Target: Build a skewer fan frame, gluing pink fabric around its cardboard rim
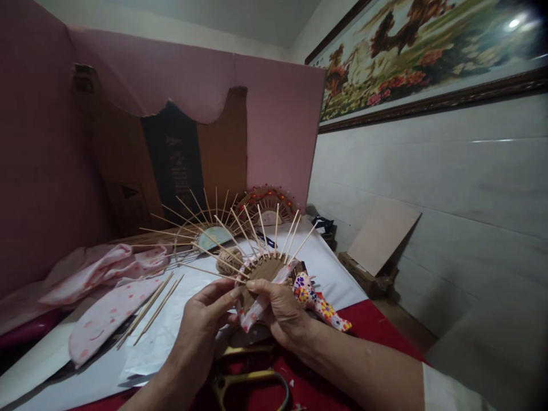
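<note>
Both hands hold a brown cardboard half-round edged with pink-spotted fabric. Thin wooden sticks fan out from its curved rim, pointing away from me. My left hand pinches the left edge, close to the lowest stick. Across the lower part, my right hand lies with its thumb on the cardboard and its fingers behind, mostly hidden. Yellow-handled scissors rest just below on red cloth. Behind the piece sits a ball of twine.
Another stick fan with a pale green base and a finished one with red flowers stand behind. Loose sticks and a spotted fabric half-round lie left. A flowered stuffed figure lies right. Pink-covered cardboard walls the back.
</note>
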A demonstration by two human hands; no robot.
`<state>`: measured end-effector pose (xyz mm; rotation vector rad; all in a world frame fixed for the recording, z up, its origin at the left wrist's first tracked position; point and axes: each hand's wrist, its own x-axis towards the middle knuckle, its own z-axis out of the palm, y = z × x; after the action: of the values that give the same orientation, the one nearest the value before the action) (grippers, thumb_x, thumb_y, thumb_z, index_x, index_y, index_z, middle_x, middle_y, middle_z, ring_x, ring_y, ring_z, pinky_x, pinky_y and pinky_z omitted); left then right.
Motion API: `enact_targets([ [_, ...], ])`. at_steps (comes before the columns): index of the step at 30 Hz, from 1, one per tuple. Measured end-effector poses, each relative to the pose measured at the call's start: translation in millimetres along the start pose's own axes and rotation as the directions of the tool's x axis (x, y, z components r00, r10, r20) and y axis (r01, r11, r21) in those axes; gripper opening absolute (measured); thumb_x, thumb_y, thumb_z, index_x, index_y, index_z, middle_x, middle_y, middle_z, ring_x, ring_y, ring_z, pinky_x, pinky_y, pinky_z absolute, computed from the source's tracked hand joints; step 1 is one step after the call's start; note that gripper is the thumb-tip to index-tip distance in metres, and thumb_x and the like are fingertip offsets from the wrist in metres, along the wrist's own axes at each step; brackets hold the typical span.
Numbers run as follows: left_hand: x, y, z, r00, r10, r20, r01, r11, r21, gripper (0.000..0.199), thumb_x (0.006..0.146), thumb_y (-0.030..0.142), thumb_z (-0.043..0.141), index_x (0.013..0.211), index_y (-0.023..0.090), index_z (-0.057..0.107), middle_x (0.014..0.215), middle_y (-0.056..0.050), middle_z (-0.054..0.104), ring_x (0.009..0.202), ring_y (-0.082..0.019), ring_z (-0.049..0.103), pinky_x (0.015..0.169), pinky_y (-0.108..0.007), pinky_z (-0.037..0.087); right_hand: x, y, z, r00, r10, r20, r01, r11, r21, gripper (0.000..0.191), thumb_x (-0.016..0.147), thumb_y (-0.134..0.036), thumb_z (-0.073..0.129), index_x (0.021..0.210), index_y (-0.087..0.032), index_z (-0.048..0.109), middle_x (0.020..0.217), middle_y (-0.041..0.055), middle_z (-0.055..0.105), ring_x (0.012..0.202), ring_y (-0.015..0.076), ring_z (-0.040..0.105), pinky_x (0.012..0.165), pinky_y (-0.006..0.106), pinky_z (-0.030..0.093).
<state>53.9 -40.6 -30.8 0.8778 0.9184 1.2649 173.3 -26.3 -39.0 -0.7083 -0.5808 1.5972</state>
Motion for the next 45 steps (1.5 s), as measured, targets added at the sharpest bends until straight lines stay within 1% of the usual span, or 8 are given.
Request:
enact_targets([
  [5, -0.8, 1.8, 2.3, 1.000, -0.008, -0.021, 0.008, 1.000, -0.015, 0.026, 0.057, 0.023, 0.080, 0.077, 0.015, 0.064, 0.070, -0.001, 0.065, 0.054, -0.012, 0.061, 0.050, -0.022, 0.047, 0.5, 0.3, -1.1, 1.000, -0.020, -0.017, 0.020, 1.000, -0.006, 0.014, 0.049, -0.014, 0.069, 0.057, -0.016, 0.057, 0.050, -0.0050, 0.054, 0.045, 0.0090, 0.047, 0.043, 0.022, 0.040],
  [9, -2.9, 3.0, 3.0, 0.998, -0.047, -0.051, 0.046, 0.999, -0.015, 0.027, 0.057, 0.022, 0.080, 0.078, 0.016, 0.064, 0.068, 0.001, 0.064, 0.049, -0.010, 0.058, 0.047, -0.020, 0.046, 1.7, 2.1, -3.7, 1.000, -0.021, 0.005, 0.021, 0.999, -0.035, 0.011, 0.053, -0.016, 0.068, 0.058, -0.015, 0.059, 0.052, -0.0035, 0.056, 0.047, 0.0093, 0.048, 0.045, 0.023, 0.041],
  [14, -3.4, 2.5, 1.5, 0.999, -0.027, -0.025, 0.027, 1.000, -0.003, 0.025, 0.058, 0.023, 0.079, 0.078, 0.015, 0.065, 0.070, 0.000, 0.064, 0.053, -0.010, 0.060, 0.049, -0.020, 0.047, 3.1, 3.5, -5.8, 1.000, -0.018, 0.006, 0.018, 0.999, -0.048, 0.008, 0.055, -0.016, 0.068, 0.059, -0.014, 0.061, 0.053, -0.0024, 0.058, 0.047, 0.0096, 0.049, 0.047, 0.024, 0.042],
  [22, -4.6, 4.2, 4.6, 0.995, -0.070, -0.070, 0.071, 0.998, 0.001, 0.026, 0.056, 0.023, 0.080, 0.076, 0.018, 0.064, 0.066, 0.002, 0.062, 0.047, -0.008, 0.057, 0.046, -0.019, 0.045, 1.6, 1.8, -3.1, 1.000, -0.005, -0.023, 0.005, 1.000, -0.007, 0.015, 0.050, -0.014, 0.069, 0.061, -0.015, 0.059, 0.053, -0.0036, 0.058, 0.046, 0.0098, 0.049, 0.045, 0.024, 0.043],
  [32, -2.6, 1.6, 0.8, 1.000, -0.019, -0.014, 0.019, 1.000, -0.005, 0.021, 0.060, 0.022, 0.078, 0.075, 0.016, 0.065, 0.069, 0.000, 0.062, 0.054, -0.010, 0.058, 0.049, -0.020, 0.046, 3.7, 2.8, -5.1, 1.000, -0.012, 0.001, 0.012, 1.000, -0.004, 0.017, 0.051, -0.014, 0.070, 0.064, -0.015, 0.059, 0.055, -0.0037, 0.059, 0.047, 0.0102, 0.051, 0.044, 0.023, 0.041],
  [36, -2.5, 0.5, -0.3, 1.000, 0.030, 0.005, -0.030, 1.000, 0.005, 0.021, 0.062, 0.023, 0.078, 0.077, 0.015, 0.065, 0.074, -0.001, 0.063, 0.058, -0.011, 0.059, 0.050, -0.020, 0.047, 4.4, 4.0, -5.9, 1.000, -0.028, -0.003, 0.028, 1.000, 0.012, 0.018, 0.051, -0.013, 0.070, 0.065, -0.015, 0.059, 0.055, -0.0042, 0.059, 0.048, 0.0097, 0.052, 0.046, 0.022, 0.042],
  [40, -1.5, 0.0, 0.0, 1.000, 0.005, 0.008, -0.005, 1.000, 0.004, 0.021, 0.063, 0.022, 0.077, 0.079, 0.015, 0.065, 0.074, -0.001, 0.062, 0.057, -0.010, 0.058, 0.051, -0.020, 0.047, 3.6, 3.1, -6.3, 1.000, -0.007, 0.013, 0.006, 1.000, 0.020, 0.015, 0.052, -0.012, 0.069, 0.062, -0.015, 0.059, 0.052, -0.0050, 0.058, 0.045, 0.0086, 0.050, 0.046, 0.022, 0.042],
  [45, 0.1, -1.5, -1.9, 1.000, 0.021, 0.019, -0.021, 1.000, 0.009, 0.021, 0.065, 0.023, 0.076, 0.080, 0.015, 0.064, 0.075, -0.001, 0.062, 0.058, -0.011, 0.058, 0.051, -0.021, 0.047, 4.2, 1.6, -7.2, 0.999, 0.024, 0.034, -0.026, 0.999, 0.038, 0.015, 0.053, -0.014, 0.072, 0.062, -0.014, 0.060, 0.052, -0.0041, 0.058, 0.045, 0.0090, 0.050, 0.045, 0.022, 0.041],
])
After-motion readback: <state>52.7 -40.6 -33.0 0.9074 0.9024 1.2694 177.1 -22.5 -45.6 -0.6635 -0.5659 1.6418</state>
